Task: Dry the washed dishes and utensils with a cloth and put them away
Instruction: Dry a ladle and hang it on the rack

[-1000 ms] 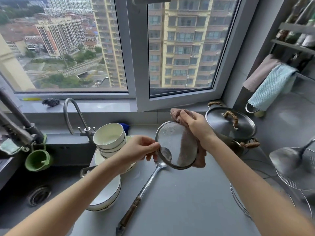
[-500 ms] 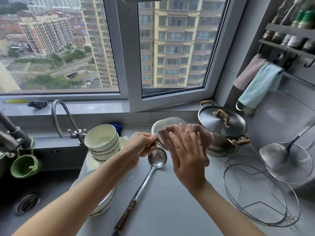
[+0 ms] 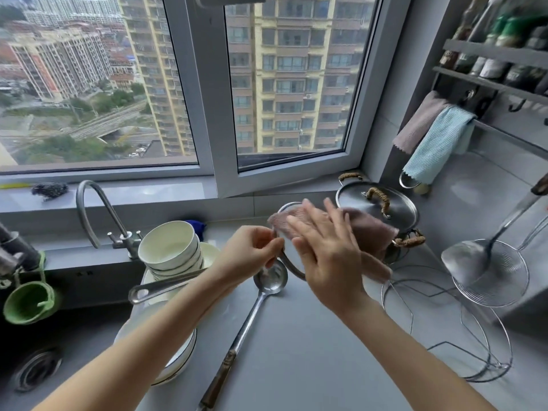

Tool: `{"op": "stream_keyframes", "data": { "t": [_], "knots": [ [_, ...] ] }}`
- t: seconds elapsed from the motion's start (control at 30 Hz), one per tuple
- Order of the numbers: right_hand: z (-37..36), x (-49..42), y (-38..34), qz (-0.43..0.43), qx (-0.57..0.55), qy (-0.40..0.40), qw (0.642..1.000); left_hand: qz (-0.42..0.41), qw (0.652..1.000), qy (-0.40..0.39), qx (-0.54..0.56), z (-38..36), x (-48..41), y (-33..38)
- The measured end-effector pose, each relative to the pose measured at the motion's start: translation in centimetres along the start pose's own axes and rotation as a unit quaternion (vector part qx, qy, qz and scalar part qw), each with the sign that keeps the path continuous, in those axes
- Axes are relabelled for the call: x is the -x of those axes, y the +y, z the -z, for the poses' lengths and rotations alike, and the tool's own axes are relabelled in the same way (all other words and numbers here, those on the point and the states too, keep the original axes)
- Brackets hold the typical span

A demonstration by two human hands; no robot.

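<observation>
Head view: cloth [image 3: 367,232] now rightward (strainer [image 3: 289,264] tilted)

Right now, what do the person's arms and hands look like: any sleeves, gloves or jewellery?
Both forearms are bare as far as the frame shows, with no sleeve in view. The left hand and right hand wear no gloves, and no rings, watch or bracelet show. The fingernails look short and unpainted.
</observation>
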State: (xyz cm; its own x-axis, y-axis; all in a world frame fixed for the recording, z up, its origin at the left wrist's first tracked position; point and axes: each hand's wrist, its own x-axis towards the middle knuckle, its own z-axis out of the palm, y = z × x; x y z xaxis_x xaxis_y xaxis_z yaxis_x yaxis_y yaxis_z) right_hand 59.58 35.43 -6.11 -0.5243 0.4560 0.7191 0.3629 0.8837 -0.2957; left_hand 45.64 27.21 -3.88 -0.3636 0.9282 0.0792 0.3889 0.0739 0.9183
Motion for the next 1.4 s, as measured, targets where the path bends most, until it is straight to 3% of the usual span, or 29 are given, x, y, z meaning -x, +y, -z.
{"op": "stream_keyframes", "data": {
  "t": [0.1, 0.17, 0.23, 0.33, 0.43, 0.53, 0.6, 0.63, 0.67, 0.7, 0.73, 0.77, 0.8, 0.83, 0.87, 0.97, 1.07, 1.13, 1.2, 1.23, 1.27, 1.33, 1.4],
  "knots": [
    [1.0, -2.9, -0.9, 0.002, 0.047, -0.028, 0.999, -0.035, 0.999, 0.020, 0.010, -0.6, -0.2, -0.6],
    [2.1, -5.5, -0.3, -0.085, 0.011, -0.108, 0.990, -0.063, 0.997, 0.038, -0.010, -0.8, -0.2, -0.8],
    [3.1, -7.9, 1.4, -0.209, -0.065, -0.197, 0.956, -0.096, 0.993, 0.039, -0.052, -0.8, 0.2, -0.9],
    [4.0, -8.5, 3.7, -0.340, -0.223, -0.236, 0.883, -0.154, 0.984, 0.031, -0.083, -0.1, 0.8, -1.3],
    [3.7, -7.4, 4.0, -0.384, -0.280, -0.178, 0.862, -0.203, 0.968, 0.008, -0.148, 0.7, 0.5, -1.4],
    [4.1, -6.6, 3.5, -0.349, -0.251, -0.051, 0.901, -0.241, 0.937, 0.032, -0.251, 1.5, -0.4, -0.9],
    [4.8, -5.9, 3.1, -0.284, -0.172, 0.039, 0.942, -0.249, 0.920, 0.129, -0.272, 2.1, -0.6, -1.0],
    [5.3, -5.4, 2.7, -0.242, -0.147, 0.092, 0.955, -0.218, 0.921, 0.188, -0.261, 2.2, -0.3, -0.9],
    [5.7, -4.9, 2.6, -0.195, -0.139, 0.143, 0.960, -0.145, 0.943, 0.216, -0.207, 2.2, 0.2, -0.6],
    [6.0, -4.5, 2.2, -0.147, -0.135, 0.178, 0.964, -0.019, 0.978, 0.179, -0.102, 1.9, 0.6, 0.1],
    [6.1, -4.2, 2.0, -0.106, -0.129, 0.197, 0.966, 0.130, 0.988, 0.079, 0.039, 1.4, 0.8, 0.8],
    [6.1, -3.8, 1.8, -0.069, -0.118, 0.205, 0.969, 0.254, 0.947, -0.039, 0.192, 0.8, 0.9, 1.3],
    [6.0, -3.2, 1.5, -0.027, -0.112, 0.207, 0.972, 0.319, 0.887, -0.119, 0.312, 0.1, 0.9, 1.8],
    [6.0, -2.6, 1.1, 0.021, -0.111, 0.200, 0.973, 0.339, 0.842, -0.152, 0.391, -0.4, 0.7, 1.9],
    [6.1, -1.9, 0.8, 0.062, -0.107, 0.182, 0.975, 0.334, 0.819, -0.156, 0.439, -1.0, 0.4, 2.0],
    [6.4, 0.2, 0.8, 0.109, -0.094, 0.091, 0.985, 0.309, 0.822, -0.105, 0.467, -1.9, 0.0, 1.6],
    [8.6, 0.3, 0.8, -0.034, -0.218, 0.052, 0.974, 0.292, 0.863, -0.056, 0.409, -1.9, -0.1, 0.2],
    [10.5, -1.3, 0.5, -0.169, -0.318, 0.114, 0.926, 0.279, 0.891, -0.053, 0.355, -2.0, 0.0, -0.5],
    [10.8, -2.9, 0.7, -0.215, -0.395, 0.167, 0.878, 0.274, 0.899, -0.067, 0.336, -2.5, 0.1, -0.5],
    [10.1, -3.3, 0.5, -0.221, -0.393, 0.161, 0.878, 0.270, 0.897, -0.081, 0.340, -2.9, 0.0, -0.4],
    [9.0, -3.1, 0.1, -0.226, -0.341, 0.131, 0.903, 0.261, 0.896, -0.094, 0.346, -3.3, 0.1, -0.2],
    [5.5, -0.7, 0.0, -0.179, -0.087, -0.019, 0.980, 0.234, 0.900, -0.098, 0.355, -3.9, 0.1, 0.4],
    [1.9, 2.1, 0.9, -0.153, 0.111, -0.142, 0.972, 0.188, 0.918, -0.090, 0.337, -4.7, 0.2, 0.1]
  ]
}}
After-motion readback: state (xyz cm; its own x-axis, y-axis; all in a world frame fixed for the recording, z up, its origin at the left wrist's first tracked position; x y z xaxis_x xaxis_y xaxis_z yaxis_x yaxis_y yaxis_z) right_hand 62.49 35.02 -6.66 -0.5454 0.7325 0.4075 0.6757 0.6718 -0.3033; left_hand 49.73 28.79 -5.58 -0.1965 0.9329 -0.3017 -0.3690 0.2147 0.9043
